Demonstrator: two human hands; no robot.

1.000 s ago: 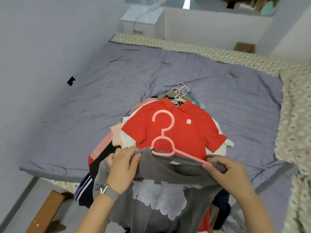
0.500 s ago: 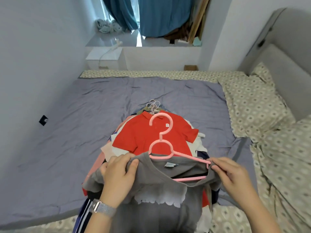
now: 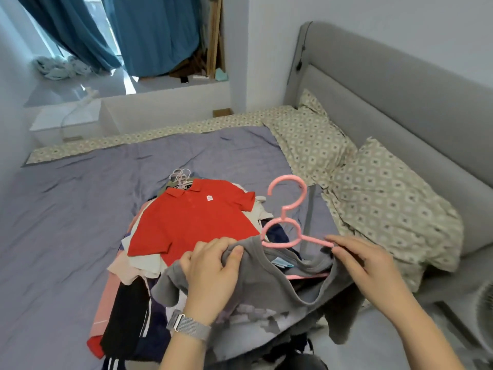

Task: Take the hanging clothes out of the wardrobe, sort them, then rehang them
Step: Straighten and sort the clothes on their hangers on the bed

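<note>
The soft grey cotton T-shirt [image 3: 269, 287] hangs half on a thin pink plastic hanger [image 3: 289, 225] above the pile. The left hand [image 3: 213, 273] has its fingers curled, bunching the shirt's shoulder; the right hand [image 3: 365, 260] pinches the hanger's arm and the cloth there. Behind lies a red polo shirt [image 3: 192, 222] atop a heap of clothes [image 3: 128, 311] on the wrinkled lilac-grey bedspread [image 3: 66, 222], beside patterned pillows [image 3: 386, 206].

- Left wrist wears a watch with a silver mesh band [image 3: 188, 326] and a metal clasp.
- Both forearms are bare, no sleeves in view.
- Right wrist carries nothing.
</note>
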